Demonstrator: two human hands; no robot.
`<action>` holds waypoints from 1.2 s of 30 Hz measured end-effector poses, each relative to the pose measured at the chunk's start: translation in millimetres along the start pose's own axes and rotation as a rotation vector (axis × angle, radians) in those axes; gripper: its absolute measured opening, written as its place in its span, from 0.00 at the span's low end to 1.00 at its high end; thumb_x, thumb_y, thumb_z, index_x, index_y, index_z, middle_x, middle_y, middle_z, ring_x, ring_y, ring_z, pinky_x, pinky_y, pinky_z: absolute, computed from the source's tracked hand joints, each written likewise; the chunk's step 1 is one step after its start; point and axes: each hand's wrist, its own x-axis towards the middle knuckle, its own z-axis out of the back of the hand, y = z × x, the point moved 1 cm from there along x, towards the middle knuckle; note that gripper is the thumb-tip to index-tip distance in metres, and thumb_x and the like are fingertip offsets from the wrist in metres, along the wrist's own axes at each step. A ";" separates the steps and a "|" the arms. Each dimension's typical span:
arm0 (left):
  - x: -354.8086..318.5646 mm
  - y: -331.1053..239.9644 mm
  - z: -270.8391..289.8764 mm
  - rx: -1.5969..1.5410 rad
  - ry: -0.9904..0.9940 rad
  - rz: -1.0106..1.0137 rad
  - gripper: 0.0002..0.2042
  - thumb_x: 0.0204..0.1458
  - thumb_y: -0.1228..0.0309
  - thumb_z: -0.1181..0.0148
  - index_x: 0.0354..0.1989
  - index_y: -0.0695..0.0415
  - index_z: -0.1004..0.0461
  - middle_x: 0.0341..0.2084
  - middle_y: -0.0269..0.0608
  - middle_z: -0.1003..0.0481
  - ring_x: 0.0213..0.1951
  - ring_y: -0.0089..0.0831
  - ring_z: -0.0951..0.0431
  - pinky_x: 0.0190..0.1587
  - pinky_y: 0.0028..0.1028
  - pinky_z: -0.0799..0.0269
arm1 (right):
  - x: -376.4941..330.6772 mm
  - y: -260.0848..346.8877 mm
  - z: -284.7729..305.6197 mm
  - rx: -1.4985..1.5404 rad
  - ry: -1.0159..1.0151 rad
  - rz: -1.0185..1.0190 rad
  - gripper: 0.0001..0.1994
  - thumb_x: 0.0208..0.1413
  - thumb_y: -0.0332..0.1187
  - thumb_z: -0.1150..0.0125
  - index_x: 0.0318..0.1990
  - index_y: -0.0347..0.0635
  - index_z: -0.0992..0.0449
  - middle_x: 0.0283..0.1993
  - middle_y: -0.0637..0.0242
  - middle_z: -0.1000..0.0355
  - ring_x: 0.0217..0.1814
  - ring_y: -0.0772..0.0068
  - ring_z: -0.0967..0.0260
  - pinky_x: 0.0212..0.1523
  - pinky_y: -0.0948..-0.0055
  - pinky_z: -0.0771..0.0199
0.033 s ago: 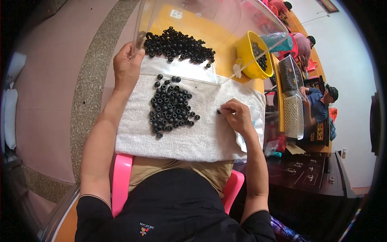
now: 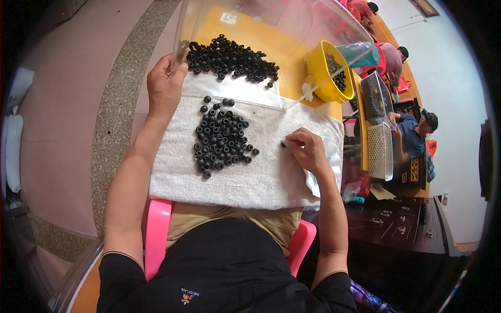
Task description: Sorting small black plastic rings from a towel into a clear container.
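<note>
My left hand [image 2: 166, 87] is closed on the near left corner of a clear plastic box [image 2: 250, 28], thumb toward the inside. Small black caps with hollow ends [image 2: 232, 58] are heaped in that box. A looser pile of similar round black caps [image 2: 222, 135] lies on a white towel [image 2: 235, 190] in front of me. To the right of this pile, my right hand [image 2: 307, 149] rests low over the towel. Its thumb and fingertips are pinched around a small black piece [image 2: 283, 144], mostly hidden by the fingers.
A yellow bucket [image 2: 313, 65] with dark pieces stands right of the box on the yellow table [image 2: 330, 108]. Farther right, a person in blue [image 2: 412, 135] sits near a white perforated basket [image 2: 380, 151] and another clear bin [image 2: 373, 96]. Pink chair arms [image 2: 158, 224] flank my lap.
</note>
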 end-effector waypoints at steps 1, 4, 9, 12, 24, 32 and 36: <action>-0.3 -0.8 0.2 0.016 0.002 0.005 0.13 0.58 0.76 0.40 0.51 0.64 0.23 0.39 0.33 0.19 0.40 0.17 0.23 0.45 0.21 0.28 | 2.1 6.3 1.9 -0.029 0.022 -0.003 0.03 0.54 0.21 0.34 0.36 0.32 0.19 0.33 0.64 0.23 0.34 0.75 0.26 0.37 0.76 0.26; -0.7 -4.5 -0.5 0.013 0.009 0.007 0.13 0.58 0.75 0.40 0.50 0.64 0.22 0.39 0.33 0.19 0.40 0.18 0.23 0.46 0.21 0.28 | 14.2 22.8 6.5 -0.073 0.043 0.001 0.04 0.55 0.24 0.33 0.36 0.32 0.18 0.32 0.64 0.23 0.33 0.75 0.26 0.36 0.76 0.27; -0.3 -3.9 -1.2 -0.024 0.000 0.008 0.12 0.58 0.75 0.40 0.50 0.63 0.22 0.38 0.32 0.19 0.39 0.17 0.23 0.46 0.21 0.29 | 58.7 47.1 -2.0 -0.234 -0.095 0.213 0.07 0.56 0.29 0.32 0.39 0.34 0.18 0.33 0.61 0.24 0.31 0.71 0.26 0.35 0.74 0.27; 0.0 -0.2 0.1 0.007 -0.001 0.017 0.12 0.59 0.75 0.40 0.50 0.63 0.22 0.38 0.31 0.20 0.39 0.17 0.24 0.45 0.21 0.29 | 91.9 54.4 -17.8 -0.326 -0.086 0.174 0.12 0.55 0.30 0.34 0.46 0.37 0.20 0.43 0.55 0.24 0.38 0.62 0.23 0.42 0.68 0.24; 0.4 1.3 -0.4 -0.039 0.023 0.052 0.13 0.58 0.75 0.39 0.51 0.62 0.23 0.36 0.30 0.21 0.38 0.16 0.26 0.43 0.21 0.29 | 157.2 42.7 -55.6 -0.365 -0.033 0.275 0.18 0.50 0.28 0.39 0.50 0.37 0.20 0.47 0.53 0.24 0.45 0.50 0.23 0.50 0.60 0.25; -1.7 -5.1 -0.3 -0.059 0.024 0.046 0.13 0.57 0.75 0.39 0.51 0.62 0.23 0.35 0.31 0.21 0.37 0.18 0.24 0.44 0.21 0.28 | 143.7 65.9 -68.2 -0.295 -0.026 0.247 0.15 0.51 0.28 0.36 0.47 0.39 0.19 0.41 0.56 0.23 0.39 0.56 0.24 0.44 0.62 0.25; -1.7 -6.5 0.3 -0.045 0.022 0.062 0.14 0.57 0.76 0.39 0.51 0.63 0.23 0.35 0.31 0.21 0.38 0.18 0.24 0.44 0.22 0.27 | 134.6 66.7 -66.9 -0.318 -0.038 0.221 0.12 0.52 0.30 0.33 0.44 0.41 0.19 0.40 0.58 0.23 0.37 0.58 0.24 0.41 0.63 0.24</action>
